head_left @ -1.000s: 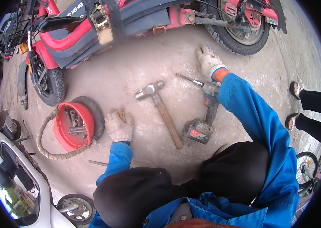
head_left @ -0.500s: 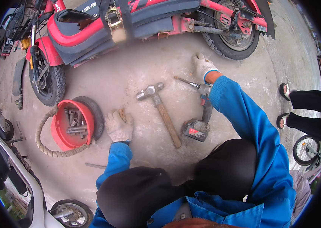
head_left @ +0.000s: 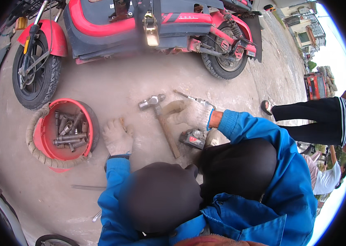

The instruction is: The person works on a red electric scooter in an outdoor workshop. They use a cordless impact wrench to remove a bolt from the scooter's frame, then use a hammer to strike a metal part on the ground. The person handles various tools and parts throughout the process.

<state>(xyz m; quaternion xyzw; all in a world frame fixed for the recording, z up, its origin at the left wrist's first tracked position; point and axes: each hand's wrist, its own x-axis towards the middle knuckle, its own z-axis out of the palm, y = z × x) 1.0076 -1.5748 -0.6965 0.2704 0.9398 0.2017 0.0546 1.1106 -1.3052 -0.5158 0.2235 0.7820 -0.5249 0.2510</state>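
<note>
Our right hand (head_left: 189, 115), in a white knit glove, reaches out over the concrete ground (head_left: 111, 82) with its fingers loosely curled and holding nothing; the fingertips lie right beside the wooden handle of the hammer (head_left: 160, 123). The hammer lies flat on the ground, its metal head toward the scooter and its handle running back toward us. Just under our right wrist sits the cordless drill (head_left: 194, 138), red and black, partly hidden by the hand and by our blue sleeve; its long bit (head_left: 185, 96) shows beyond the glove, pointing away from us.

Our left hand (head_left: 117, 137), gloved the same way, is pressed flat and open on the ground, gripping nothing, well apart from the hammer and near the red bowl (head_left: 44, 135). That bowl holds a heap of metal bolts and sockets (head_left: 68, 131) and sits inside a ring of coiled rope (head_left: 31, 145), with a dark tyre-like edge behind it.

Farther out, a red scooter (head_left: 140, 24) stands across the far side of the ground, front wheel (head_left: 33, 78) to our left, rear wheel (head_left: 224, 61) to our right. At the right edge another person's dark-trousered leg (head_left: 304, 119) and sandalled foot stand on the concrete.
</note>
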